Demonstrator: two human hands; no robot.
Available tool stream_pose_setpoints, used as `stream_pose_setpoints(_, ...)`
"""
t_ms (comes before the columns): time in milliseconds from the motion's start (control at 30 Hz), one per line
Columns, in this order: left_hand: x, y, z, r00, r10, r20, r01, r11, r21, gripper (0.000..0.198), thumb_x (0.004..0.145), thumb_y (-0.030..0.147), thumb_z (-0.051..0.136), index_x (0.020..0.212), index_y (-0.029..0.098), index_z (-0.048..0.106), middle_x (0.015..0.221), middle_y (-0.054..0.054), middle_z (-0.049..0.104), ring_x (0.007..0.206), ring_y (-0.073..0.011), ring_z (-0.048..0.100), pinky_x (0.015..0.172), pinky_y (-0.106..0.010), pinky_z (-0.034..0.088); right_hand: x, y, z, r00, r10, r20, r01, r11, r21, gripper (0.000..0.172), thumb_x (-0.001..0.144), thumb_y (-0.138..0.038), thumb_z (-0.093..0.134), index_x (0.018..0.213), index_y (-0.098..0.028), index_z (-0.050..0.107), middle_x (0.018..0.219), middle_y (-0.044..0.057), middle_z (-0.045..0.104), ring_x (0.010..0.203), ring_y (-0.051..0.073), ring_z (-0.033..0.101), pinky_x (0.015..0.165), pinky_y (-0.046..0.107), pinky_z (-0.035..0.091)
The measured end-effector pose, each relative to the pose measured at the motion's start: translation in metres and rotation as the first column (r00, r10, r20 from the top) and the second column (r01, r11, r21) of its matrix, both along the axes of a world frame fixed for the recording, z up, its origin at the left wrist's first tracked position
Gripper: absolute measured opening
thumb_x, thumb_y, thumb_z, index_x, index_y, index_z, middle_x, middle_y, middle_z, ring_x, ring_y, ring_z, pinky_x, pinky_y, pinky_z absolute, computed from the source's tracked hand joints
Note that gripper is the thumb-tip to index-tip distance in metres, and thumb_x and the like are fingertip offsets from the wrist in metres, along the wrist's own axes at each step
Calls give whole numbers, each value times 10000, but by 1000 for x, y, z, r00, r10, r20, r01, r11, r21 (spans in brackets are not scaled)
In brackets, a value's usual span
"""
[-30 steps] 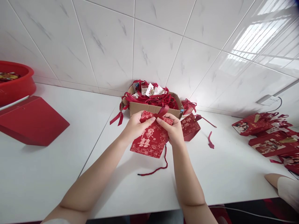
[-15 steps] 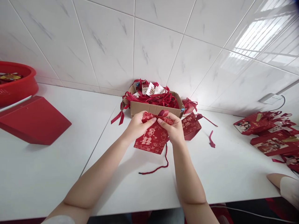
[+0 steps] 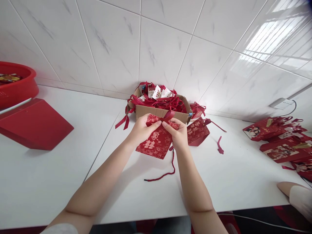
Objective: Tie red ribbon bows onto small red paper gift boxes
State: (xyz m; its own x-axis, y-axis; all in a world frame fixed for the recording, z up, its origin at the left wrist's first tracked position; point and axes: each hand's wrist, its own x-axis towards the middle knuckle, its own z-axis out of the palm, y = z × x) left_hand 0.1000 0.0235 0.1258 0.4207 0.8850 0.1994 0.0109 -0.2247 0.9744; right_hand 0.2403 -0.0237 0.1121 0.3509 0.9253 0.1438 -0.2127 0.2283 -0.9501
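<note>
A single view is recorded, taken from the head of the seated or standing wearer (posture not determinable). The camera is aimed forward and down over the flat white tabletop, whose near edge is included at the bottom. The left hand and right hand are framed near centre, within arm's reach. Farther off, the upper part is filled by the glossy white, grey-veined tiled wall.
</note>
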Motion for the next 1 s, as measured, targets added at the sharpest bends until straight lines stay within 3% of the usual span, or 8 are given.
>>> stream_pose_setpoints(167, 0, 0, 1, 1000, 2, -18, -2, 1000, -6, 274, 788, 452, 660, 817, 190, 584, 856, -47, 670, 839, -230, 641, 782, -355, 494, 0, 3, -5, 999, 14, -44, -11, 998, 59, 199, 615, -287, 827, 781, -219, 741, 710, -20, 721, 636, 137, 656, 647, 271, 544)
stream_pose_setpoints(300, -1, 0, 1, 999, -26, 28, 27, 999, -42, 281, 797, 457, 649, 863, 189, 595, 903, -53, 675, 838, -222, 646, 768, -350, 504, 0, 2, -3, 998, 18, -66, -16, 1000, 19, 189, 612, -299, 832, 751, -221, 731, 664, -31, 708, 584, 126, 639, 606, 262, 537)
stream_pose_setpoints(500, 0, -2, 1, 997, -50, 55, 54, 994, -90, 298, 769, 454, 681, 856, 180, 601, 917, -62, 678, 849, -230, 649, 753, -348, 511, 2, -2, 1, 1000, 11, 27, -12, 1000, 28, 227, 622, -337, 820, 792, -214, 732, 722, -11, 720, 649, 161, 661, 651, 296, 550)
stream_pose_setpoints(633, 3, -5, 0, 987, -37, 159, 58, 990, -126, 287, 764, 446, 694, 809, 188, 578, 847, -28, 663, 794, -204, 648, 715, -327, 514, 18, -9, 10, 982, 119, 149, -124, 992, 25, 294, 677, -340, 792, 946, -251, 714, 887, -7, 732, 783, 168, 681, 737, 297, 559)
stream_pose_setpoints(767, 3, -6, 2, 961, -49, 273, 120, 961, -250, 311, 744, 459, 714, 845, 192, 590, 858, -33, 681, 778, -213, 665, 691, -339, 534, 39, -18, 19, 946, 245, 214, -242, 969, -40, 386, 733, -390, 747, 1089, -263, 669, 1025, 18, 726, 936, 183, 675, 845, 310, 544)
stream_pose_setpoints(1000, 6, -7, 7, 925, -74, 372, 238, 877, -417, 292, 738, 404, 724, 901, 183, 626, 876, -51, 690, 751, -206, 663, 692, -346, 535, 40, -27, 26, 898, 345, 274, -338, 938, -73, 311, 824, -435, 644, 1059, -240, 701, 948, 22, 735, 837, 172, 686, 786, 299, 553)
